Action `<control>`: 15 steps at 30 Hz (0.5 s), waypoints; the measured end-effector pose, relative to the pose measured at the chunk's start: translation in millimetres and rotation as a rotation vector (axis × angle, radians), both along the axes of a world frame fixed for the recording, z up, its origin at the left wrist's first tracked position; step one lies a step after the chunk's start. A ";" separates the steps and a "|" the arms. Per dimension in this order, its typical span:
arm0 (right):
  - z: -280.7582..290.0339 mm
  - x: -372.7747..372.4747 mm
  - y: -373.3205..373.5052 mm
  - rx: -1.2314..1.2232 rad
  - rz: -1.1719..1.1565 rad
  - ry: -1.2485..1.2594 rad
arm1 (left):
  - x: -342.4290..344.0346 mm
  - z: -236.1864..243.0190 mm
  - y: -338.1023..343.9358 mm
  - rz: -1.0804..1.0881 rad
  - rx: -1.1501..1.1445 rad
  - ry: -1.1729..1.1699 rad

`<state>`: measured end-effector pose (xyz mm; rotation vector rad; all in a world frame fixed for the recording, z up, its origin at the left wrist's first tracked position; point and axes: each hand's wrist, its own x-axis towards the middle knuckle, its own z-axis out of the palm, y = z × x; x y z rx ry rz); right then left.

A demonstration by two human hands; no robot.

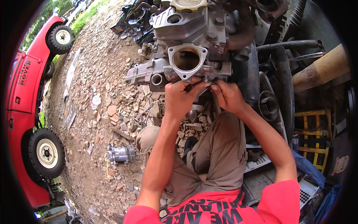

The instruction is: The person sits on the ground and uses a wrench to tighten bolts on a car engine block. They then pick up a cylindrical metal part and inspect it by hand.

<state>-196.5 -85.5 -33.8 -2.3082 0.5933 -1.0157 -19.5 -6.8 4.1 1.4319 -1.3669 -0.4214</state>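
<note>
Engine (181, 30) sits ahead of the knees, top cut off by the frame. Left hand (181, 93) and right hand (228, 96) meet just below its flange (203, 56), fingers curled in; can't tell if they grip anything, fingertip contact hidden. Rubble ground (93, 108) spreads left; black pipes (282, 74) crowd right.

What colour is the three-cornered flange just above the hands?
The three-cornered flange is dull silver-grey metal; it shows best in the head view.
</note>
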 end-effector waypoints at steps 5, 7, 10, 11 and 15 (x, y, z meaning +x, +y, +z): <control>12.2 0.9 3.5 0.030 0.009 0.098 | 6.3 -6.1 -0.7 -0.034 0.006 0.058; 28.0 -4.6 5.0 0.055 0.039 0.211 | 7.3 -8.3 -0.2 -0.054 -0.003 0.055; 59.7 -12.1 8.7 0.027 -0.010 0.462 | 6.5 -3.9 3.1 -0.079 0.029 0.045; 70.3 -14.0 12.1 0.012 -0.045 0.557 | 3.1 0.7 4.2 -0.092 0.049 0.063; 124.4 3.4 18.6 -0.067 -0.075 0.911 | 8.9 -3.5 3.2 -0.087 0.070 0.049</control>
